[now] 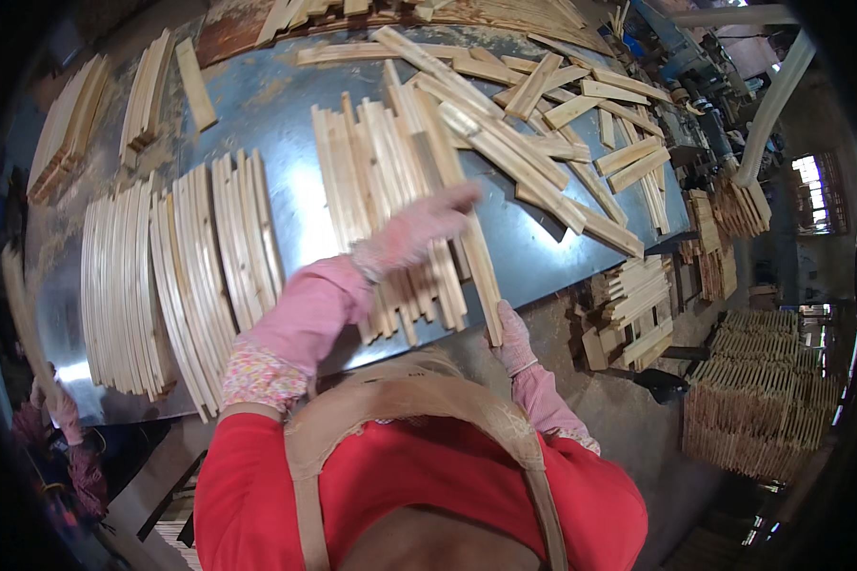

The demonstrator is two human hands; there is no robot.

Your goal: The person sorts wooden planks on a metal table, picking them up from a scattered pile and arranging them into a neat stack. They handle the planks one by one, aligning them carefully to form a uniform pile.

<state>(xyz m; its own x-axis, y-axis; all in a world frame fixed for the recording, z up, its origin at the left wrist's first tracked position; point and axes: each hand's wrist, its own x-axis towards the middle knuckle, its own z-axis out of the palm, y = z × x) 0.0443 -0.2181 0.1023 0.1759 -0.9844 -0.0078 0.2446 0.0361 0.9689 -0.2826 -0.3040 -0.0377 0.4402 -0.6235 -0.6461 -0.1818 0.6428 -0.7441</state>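
My left hand (419, 228), in a pink glove, reaches across a row of wooden slats (338, 171) on the metal table. Its fingers look stretched out to the right, blurred by motion, over a long slat. My right hand (512, 341), gloved too, is closed around the near end of that long wooden slat (484, 276), which sticks out past the table edge. The slat's far part runs up beneath my left hand and is partly hidden. Just beyond lies a loose heap of slats (514, 152), crossing one another at many angles.
Neat bundles of slats (119, 285) stand on the left of the metal table (295, 86). Stacked wood (638, 295) sits off the table's right edge, with a tall slat stack (757, 400) beyond. Machinery and a pale hose (776, 105) stand far right. Another person's hands (62, 409) show at far left.
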